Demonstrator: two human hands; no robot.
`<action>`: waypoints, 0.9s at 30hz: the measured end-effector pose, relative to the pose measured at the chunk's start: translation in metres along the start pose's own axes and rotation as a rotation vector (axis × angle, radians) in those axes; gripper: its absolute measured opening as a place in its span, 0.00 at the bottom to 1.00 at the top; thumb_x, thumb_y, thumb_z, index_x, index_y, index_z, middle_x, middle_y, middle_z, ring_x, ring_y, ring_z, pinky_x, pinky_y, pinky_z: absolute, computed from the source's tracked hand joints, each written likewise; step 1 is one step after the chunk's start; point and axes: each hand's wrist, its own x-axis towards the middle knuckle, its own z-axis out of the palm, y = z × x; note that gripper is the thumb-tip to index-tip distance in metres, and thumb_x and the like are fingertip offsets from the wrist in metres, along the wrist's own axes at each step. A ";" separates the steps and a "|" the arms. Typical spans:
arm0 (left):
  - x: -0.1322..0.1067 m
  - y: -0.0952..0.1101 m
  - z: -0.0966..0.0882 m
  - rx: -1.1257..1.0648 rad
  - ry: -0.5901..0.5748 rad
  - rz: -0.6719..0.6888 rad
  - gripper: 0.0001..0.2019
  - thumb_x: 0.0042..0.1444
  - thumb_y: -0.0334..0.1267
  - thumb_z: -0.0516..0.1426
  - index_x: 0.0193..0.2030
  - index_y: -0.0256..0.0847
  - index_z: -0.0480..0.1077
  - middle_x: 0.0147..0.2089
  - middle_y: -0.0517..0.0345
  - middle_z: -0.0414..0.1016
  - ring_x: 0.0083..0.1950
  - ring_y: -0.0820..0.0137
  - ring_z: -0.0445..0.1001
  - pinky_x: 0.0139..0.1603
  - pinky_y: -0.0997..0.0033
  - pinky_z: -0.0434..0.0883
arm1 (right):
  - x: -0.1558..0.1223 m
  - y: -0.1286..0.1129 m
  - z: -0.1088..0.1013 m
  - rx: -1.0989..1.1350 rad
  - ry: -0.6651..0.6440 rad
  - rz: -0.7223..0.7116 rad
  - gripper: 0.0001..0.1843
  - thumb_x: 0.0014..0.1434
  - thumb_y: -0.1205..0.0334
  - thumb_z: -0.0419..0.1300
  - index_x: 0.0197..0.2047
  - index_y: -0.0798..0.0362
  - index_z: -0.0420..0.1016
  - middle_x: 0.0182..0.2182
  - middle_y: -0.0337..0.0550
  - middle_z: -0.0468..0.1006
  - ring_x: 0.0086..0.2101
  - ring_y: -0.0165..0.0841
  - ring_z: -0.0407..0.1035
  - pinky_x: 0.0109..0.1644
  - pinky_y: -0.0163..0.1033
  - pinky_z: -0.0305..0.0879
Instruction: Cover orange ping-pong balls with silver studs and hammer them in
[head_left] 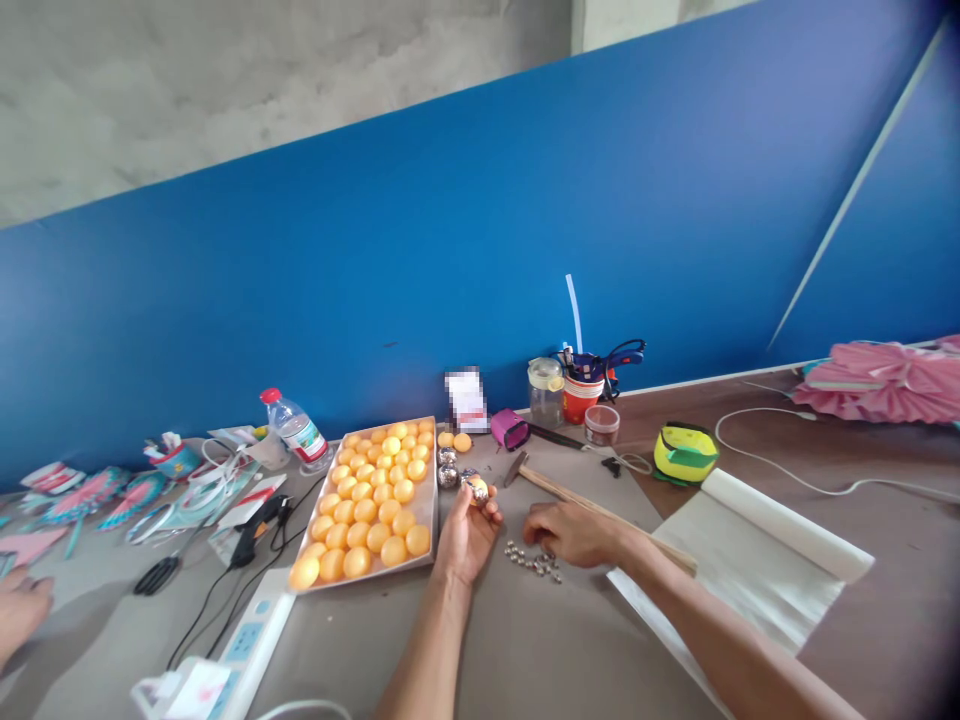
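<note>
My left hand [469, 535] is closed around an orange ball [478, 488] studded with shiny silver pieces, held up between thumb and fingers. Just beyond it, similar silver-covered balls [448, 467] rest on the table, one partly hidden by my fingertips. My right hand [574, 533] is bent down at the upper right of a small heap of silver beads [534, 562]. Its fingertips are curled together, and whatever they grip is too small or hidden to make out. To the left lies a shallow box [433, 500] filled with plain orange balls [364, 510].
A hammer [555, 488] lies behind my right hand. White sheet roll [780, 530] and yellow-green pouch [686, 452] are right. Behind stand a jar [546, 390] and red cups [583, 397]. Left are a bottle [300, 430], power strip [251, 640] and another person's hand [22, 612].
</note>
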 end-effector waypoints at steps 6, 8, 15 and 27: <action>0.000 -0.001 0.001 -0.002 0.006 0.002 0.12 0.53 0.41 0.57 0.42 0.40 0.66 0.35 0.54 0.71 0.28 0.77 0.67 0.32 0.75 0.67 | 0.003 -0.003 0.004 -0.005 -0.028 0.052 0.15 0.49 0.71 0.49 0.32 0.52 0.76 0.35 0.42 0.75 0.36 0.31 0.68 0.41 0.32 0.60; 0.000 -0.001 0.000 -0.003 0.012 0.000 0.12 0.53 0.40 0.57 0.42 0.39 0.67 0.36 0.54 0.72 0.28 0.76 0.67 0.32 0.75 0.67 | 0.005 -0.002 0.006 -0.010 0.009 0.063 0.14 0.50 0.70 0.49 0.32 0.53 0.75 0.35 0.43 0.76 0.35 0.31 0.68 0.40 0.33 0.60; 0.001 -0.001 -0.001 0.002 0.021 -0.015 0.12 0.52 0.40 0.57 0.43 0.40 0.67 0.36 0.54 0.73 0.29 0.76 0.68 0.33 0.74 0.68 | 0.001 0.015 -0.002 0.161 -0.016 0.094 0.13 0.49 0.65 0.53 0.37 0.50 0.75 0.35 0.39 0.77 0.36 0.31 0.68 0.39 0.33 0.59; 0.004 -0.001 0.000 0.036 -0.020 -0.017 0.09 0.54 0.38 0.56 0.40 0.40 0.68 0.37 0.53 0.72 0.30 0.76 0.68 0.34 0.73 0.68 | -0.015 0.027 -0.024 0.098 -0.379 0.193 0.15 0.40 0.58 0.62 0.34 0.53 0.75 0.28 0.37 0.75 0.28 0.28 0.65 0.27 0.30 0.55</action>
